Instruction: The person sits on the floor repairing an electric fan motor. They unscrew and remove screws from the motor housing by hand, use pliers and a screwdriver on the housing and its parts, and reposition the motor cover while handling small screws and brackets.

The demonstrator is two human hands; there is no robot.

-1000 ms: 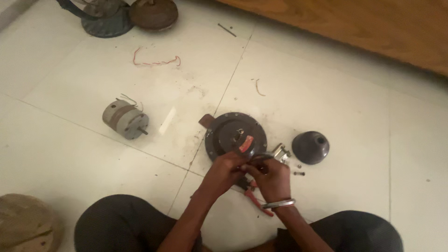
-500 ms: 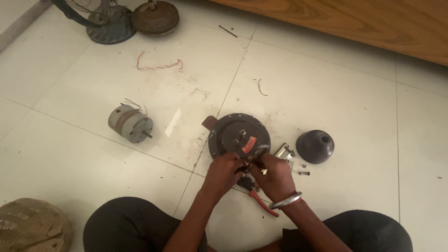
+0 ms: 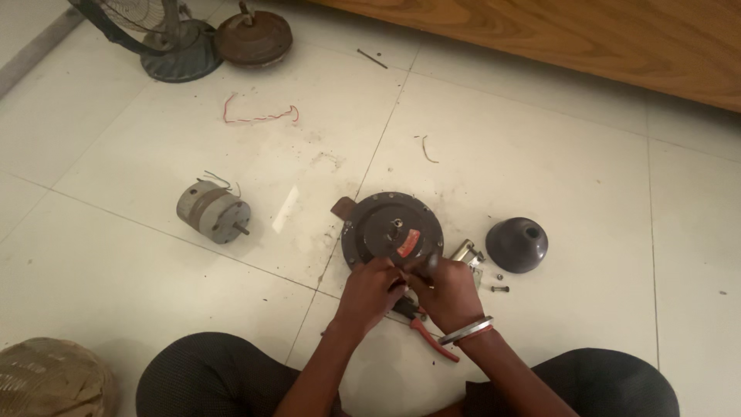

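You are seated cross-legged on a pale tiled floor [image 3: 540, 154], and both hands meet at the near rim of one round dark motor housing [image 3: 392, 229] with a red label, which lies flat just ahead of your knees. Your left hand [image 3: 369, 289] and right hand [image 3: 448, 292] are curled with fingertips touching each other at that rim, pinching something too small to make out, so whether either grip truly holds a part cannot be told. The step in hand looks like fine work on a wire or fastener at the housing edge; the next move would call for a steady, small pull or twist rather than force.

Just beneath your right wrist lies one pair of red-handled pliers [image 3: 428, 333]. Just right of your right hand sits one small shiny metal fitting [image 3: 466, 252], then two loose screws [image 3: 500, 289], then one dark dome-shaped cover [image 3: 516, 244]. Well to the left of your left hand rests one grey cylindrical motor [image 3: 211, 211] with a short shaft. Far ahead lie one red wire [image 3: 258, 116], one fan base [image 3: 179, 54] and one rusty round housing [image 3: 253, 37].
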